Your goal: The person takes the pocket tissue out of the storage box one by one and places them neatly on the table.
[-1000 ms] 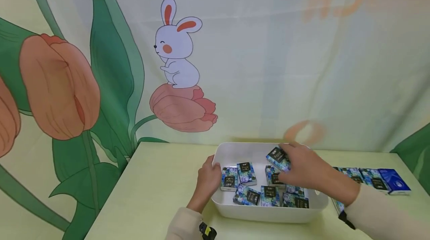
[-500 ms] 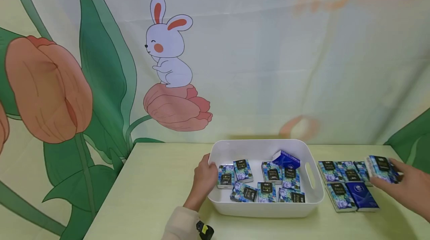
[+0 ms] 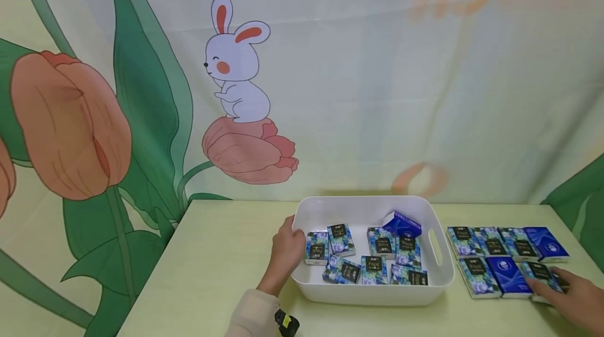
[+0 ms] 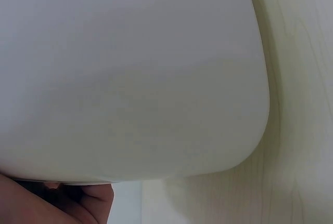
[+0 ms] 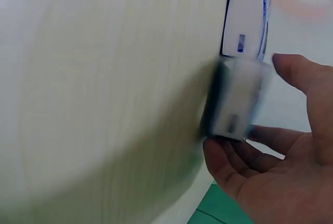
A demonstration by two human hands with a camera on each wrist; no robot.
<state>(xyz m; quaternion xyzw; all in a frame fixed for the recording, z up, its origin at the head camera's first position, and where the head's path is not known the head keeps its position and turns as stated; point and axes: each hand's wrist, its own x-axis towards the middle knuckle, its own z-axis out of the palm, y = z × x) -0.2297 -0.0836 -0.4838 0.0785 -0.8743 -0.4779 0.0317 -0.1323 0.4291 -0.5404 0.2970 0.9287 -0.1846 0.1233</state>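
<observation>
My left hand (image 3: 287, 248) grips the left end of a white plastic bin (image 3: 373, 295), thumb over its rim. The bin's wall (image 4: 135, 78) fills most of the left wrist view, with curled fingers (image 4: 96, 200) at the bottom edge. My right hand (image 3: 578, 295) holds a flower-printed tissue pack (image 3: 541, 273) between thumb and fingers, at the right end of the front row. In the right wrist view this pack (image 5: 237, 102) is blurred, its near end towards the camera. Beside it lies a dark blue tissue pack (image 3: 508, 276).
Several flower-printed tissue packs (image 3: 375, 270) and one tilted blue pack (image 3: 403, 224) lie inside the bin. Right of the bin, a back row of packs (image 3: 491, 241) ends in a blue pack (image 3: 546, 242). A printed cloth (image 3: 354, 90) hangs behind the table (image 3: 212, 263).
My right hand has carried a flower-printed tissue pack out of the bin to the right, then down to the front row's end. The left hand keeps its grip on the bin.
</observation>
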